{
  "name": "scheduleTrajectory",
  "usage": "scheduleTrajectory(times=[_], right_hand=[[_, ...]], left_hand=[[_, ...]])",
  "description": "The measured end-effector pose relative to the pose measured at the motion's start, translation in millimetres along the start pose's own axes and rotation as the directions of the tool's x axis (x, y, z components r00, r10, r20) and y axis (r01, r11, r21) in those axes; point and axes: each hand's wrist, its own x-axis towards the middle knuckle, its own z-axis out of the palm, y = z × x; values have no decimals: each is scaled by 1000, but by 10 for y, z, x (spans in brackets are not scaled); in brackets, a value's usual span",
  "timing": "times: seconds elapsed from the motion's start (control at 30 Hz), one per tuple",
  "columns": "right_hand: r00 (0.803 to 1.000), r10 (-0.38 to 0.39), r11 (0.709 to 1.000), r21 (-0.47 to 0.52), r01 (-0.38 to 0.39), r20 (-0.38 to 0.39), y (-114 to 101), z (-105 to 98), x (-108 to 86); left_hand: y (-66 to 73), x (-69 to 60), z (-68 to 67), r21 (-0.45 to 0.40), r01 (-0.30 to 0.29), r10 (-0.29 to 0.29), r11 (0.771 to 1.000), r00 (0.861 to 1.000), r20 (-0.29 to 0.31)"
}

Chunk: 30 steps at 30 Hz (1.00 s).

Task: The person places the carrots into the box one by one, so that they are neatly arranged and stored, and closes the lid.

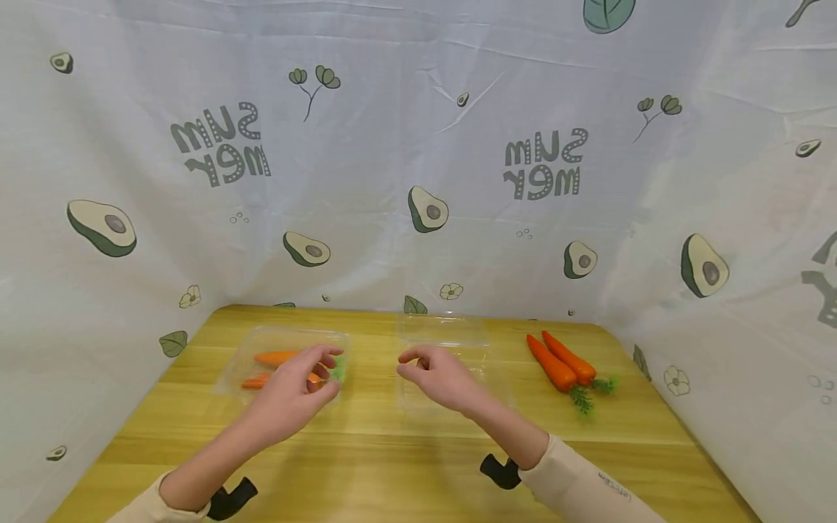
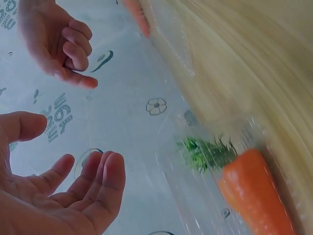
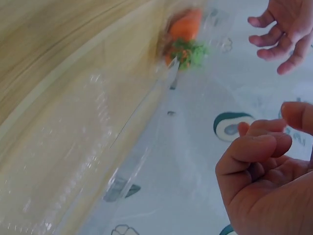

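Observation:
My left hand [image 1: 290, 399] hovers above a clear plastic container [image 1: 301, 331] at the left, its fingers loosely bent around nothing. Inside that container lie orange carrots [image 1: 273, 358] with green tops, partly hidden by the hand. In the left wrist view, one carrot [image 2: 254, 191] shows through the plastic. My right hand [image 1: 447, 378] hangs over a second clear container [image 3: 73, 147], which stands with its lid [image 1: 445, 331] raised at the back. Its fingers are loosely curled and hold nothing. Both hands are apart from the containers.
Two more carrots [image 1: 552, 363] with leafy tops lie on the wooden table [image 1: 373, 465] at the right. A white cloth [image 1: 366, 145] printed with avocados hangs behind the table and at its sides.

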Motion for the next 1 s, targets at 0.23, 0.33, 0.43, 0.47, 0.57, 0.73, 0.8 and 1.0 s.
scheduleTrajectory(times=[0.23, 0.33, 0.43, 0.47, 0.57, 0.73, 0.8, 1.0], right_hand=[[999, 1, 999, 34, 0, -36, 151, -119, -37], [998, 6, 1000, 30, -4, -64, 221, -181, -53], [997, 0, 1000, 13, 1, -82, 290, -262, -76], [996, -6, 1000, 7, 7, -89, 312, -294, -83], [994, -16, 1000, -7, 16, -107, 372, -388, -106], [992, -16, 999, -30, 13, -127, 465, -523, -154], [990, -17, 999, -33, 12, -137, 505, -574, -177], [985, 3, 997, -75, -16, -173, 603, -733, -241]], left_hand=[[71, 107, 155, -29, 2, -1, 1000, 1000, 26], [120, 141, 228, -51, 4, -2, 999, 999, 37], [169, 176, 303, -62, 11, -8, 998, 998, 59], [185, 190, 326, -59, 11, -7, 998, 998, 66], [229, 235, 390, -50, 10, -5, 999, 996, 85], [262, 284, 490, -58, 41, -32, 997, 989, 145], [259, 298, 530, -57, 55, -44, 997, 983, 180], [238, 324, 618, -41, 66, -55, 997, 969, 242]])
